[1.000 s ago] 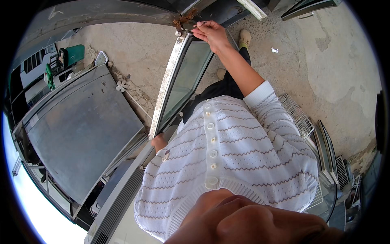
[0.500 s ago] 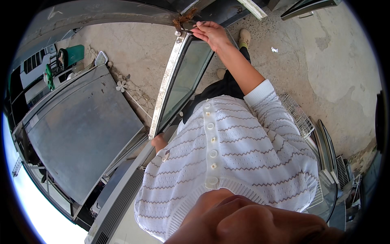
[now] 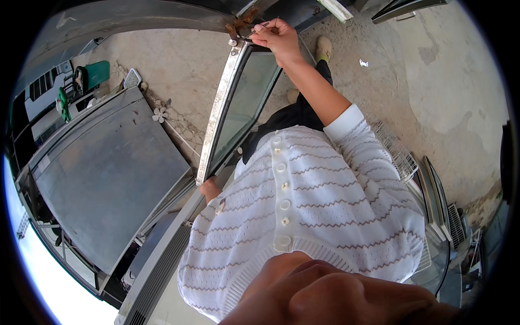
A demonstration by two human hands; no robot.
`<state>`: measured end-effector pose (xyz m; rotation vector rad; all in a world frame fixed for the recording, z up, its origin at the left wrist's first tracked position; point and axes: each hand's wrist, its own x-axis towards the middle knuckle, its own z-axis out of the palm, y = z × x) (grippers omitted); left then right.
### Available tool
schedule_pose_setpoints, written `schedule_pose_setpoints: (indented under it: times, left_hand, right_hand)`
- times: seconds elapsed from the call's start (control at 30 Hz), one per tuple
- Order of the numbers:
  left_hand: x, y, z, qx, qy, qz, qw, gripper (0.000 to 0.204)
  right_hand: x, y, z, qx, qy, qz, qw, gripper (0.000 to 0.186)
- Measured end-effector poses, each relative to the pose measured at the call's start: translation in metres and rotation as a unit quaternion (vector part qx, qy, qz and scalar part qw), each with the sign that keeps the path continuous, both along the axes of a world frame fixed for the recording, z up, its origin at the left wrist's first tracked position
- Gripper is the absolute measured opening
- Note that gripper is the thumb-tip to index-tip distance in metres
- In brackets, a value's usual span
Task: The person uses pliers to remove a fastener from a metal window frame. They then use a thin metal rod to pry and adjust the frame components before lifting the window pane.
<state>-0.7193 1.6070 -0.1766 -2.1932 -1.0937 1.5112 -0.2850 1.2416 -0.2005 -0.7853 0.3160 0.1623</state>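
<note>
A narrow glass door (image 3: 241, 103) with a scuffed, pale metal edge stands tilted in front of me. At its near end my left hand (image 3: 210, 189) grips the corner, its fingertips hidden behind the frame. My right hand (image 3: 277, 40) is at the far end, thumb and fingers pinched round a thin metal rod (image 3: 265, 24). The rod's lower part reaches toward the door's top corner. Just beside it, a rusty bracket (image 3: 245, 21) sits on the grey cabinet beam (image 3: 162, 17), next to a small bolt (image 3: 233, 42) on the door's edge.
A large grey metal panel (image 3: 108, 173) stands on the left, with a green container (image 3: 97, 73) beyond it. Wire racks (image 3: 392, 149) and further glass panels (image 3: 430, 189) lean at the right. Someone's shoe (image 3: 324, 47) rests on the concrete floor (image 3: 374, 92) ahead.
My right hand has shifted slightly up and left, and the rod now shows above its fingers. The door's far end has moved a little left; my left hand stays at the near corner.
</note>
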Motion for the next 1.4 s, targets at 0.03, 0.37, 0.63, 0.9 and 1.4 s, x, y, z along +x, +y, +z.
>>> schedule_pose_setpoints:
  times: [0.03, 0.37, 0.63, 0.9, 1.4]
  left_hand:
    - [0.001, -0.004, 0.004, -0.008, 0.015, -0.011, 1.0, 0.061]
    - [-0.039, 0.016, -0.023, 0.054, -0.333, -0.082, 0.938, 0.022]
    - [-0.04, 0.016, -0.017, 0.008, -0.163, -0.123, 0.979, 0.025]
    - [-0.048, 0.029, -0.015, -0.009, -0.219, -0.159, 0.963, 0.018]
    - [-0.022, 0.017, -0.02, 0.063, -0.165, 0.059, 0.983, 0.036]
  right_hand:
    - [-0.002, 0.001, 0.0, -0.008, 0.0, -0.005, 1.0, 0.013]
    - [-0.006, 0.011, 0.045, -0.558, -0.345, -0.08, 0.75, 0.009]
    - [0.002, 0.032, 0.043, -0.676, -0.437, -0.062, 0.59, 0.009]
    - [-0.02, 0.012, 0.049, -0.533, -0.316, -0.021, 0.785, 0.011]
    - [-0.001, -0.004, -0.005, -0.012, 0.034, 0.016, 0.999, 0.012]
